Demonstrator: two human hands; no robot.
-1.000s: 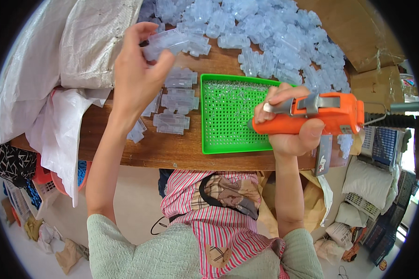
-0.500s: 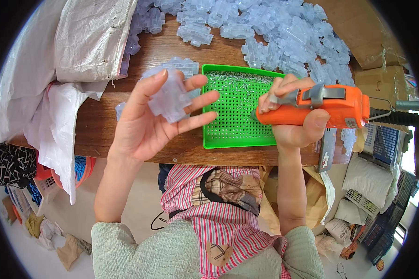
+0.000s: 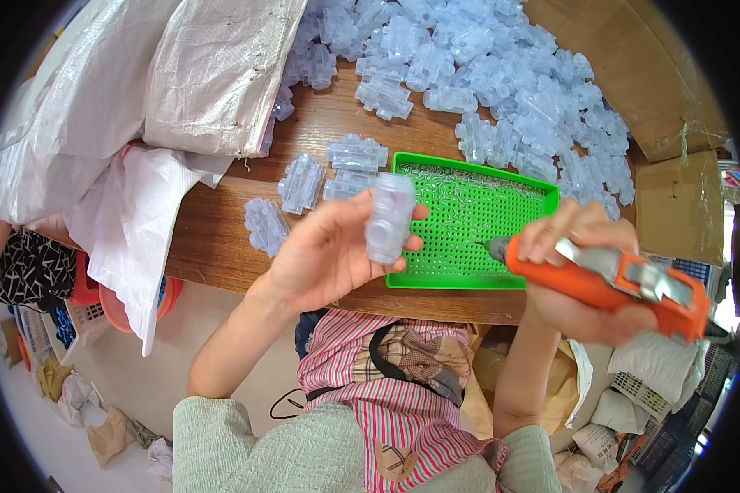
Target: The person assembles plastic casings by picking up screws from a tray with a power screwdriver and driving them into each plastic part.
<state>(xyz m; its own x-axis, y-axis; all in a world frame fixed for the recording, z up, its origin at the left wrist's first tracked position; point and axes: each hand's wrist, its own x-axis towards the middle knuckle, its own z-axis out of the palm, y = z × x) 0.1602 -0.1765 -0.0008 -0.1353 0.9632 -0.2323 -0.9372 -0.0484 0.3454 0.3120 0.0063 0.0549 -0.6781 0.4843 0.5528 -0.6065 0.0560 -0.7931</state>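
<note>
My left hand [image 3: 316, 255] is closed around a translucent bluish-white plastic part [image 3: 390, 218]. The part stands roughly upright between thumb and fingers, over the left edge of a green perforated tray [image 3: 460, 283]. Many small metal screws [image 3: 444, 182] lie in that tray, thickest along its far side. My right hand [image 3: 580, 234] grips an orange electric screwdriver [image 3: 567, 281] with a metal lever on top. Its dark tip points left over the tray, apart from the held part. Whether a screw sits on the bit is too small to tell.
Several similar plastic parts [image 3: 302, 182] lie on the wooden table [image 3: 205, 255] left of the tray. A large heap of them [image 3: 510, 90] covers the far side. White woven sacks [image 3: 210, 82] bound the left, a cardboard box [image 3: 678, 197] the right.
The plastic part has turned from broad side to narrow side, and my left fingers have closed in on it. The screwdriver has swung, its rear end now lower and farther right. The view has shifted too.
</note>
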